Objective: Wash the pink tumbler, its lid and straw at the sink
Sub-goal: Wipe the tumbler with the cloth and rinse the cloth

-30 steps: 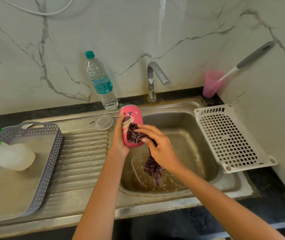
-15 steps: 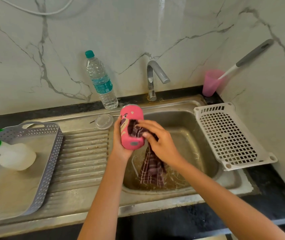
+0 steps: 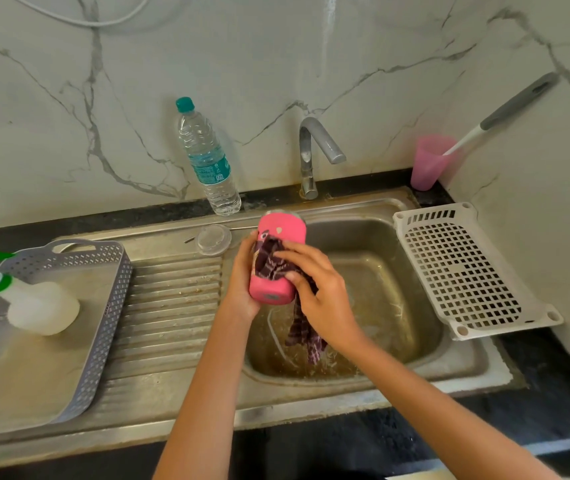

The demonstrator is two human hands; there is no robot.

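Head view: brush (image 3: 518,99) in cup (image 3: 427,166), tumbler (image 3: 281,231) over sink (image 3: 385,271)

The left hand (image 3: 242,284), right hand (image 3: 323,296), pink tumbler (image 3: 282,230) and cloth (image 3: 306,337) block the left side of the sink basin (image 3: 391,289); its right side is open. A white slotted tray (image 3: 463,271) lies along the right rim, the tap (image 3: 308,150) stands behind, and a grey basket (image 3: 110,306) covers the far-left drainboard (image 3: 172,306).

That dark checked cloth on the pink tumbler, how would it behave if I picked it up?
Probably floppy: the cloth hangs limp from the right hand. Likely wet and heavier than it looks, since it dangles into the sink, where water seems to pool. Unlikely to roll.
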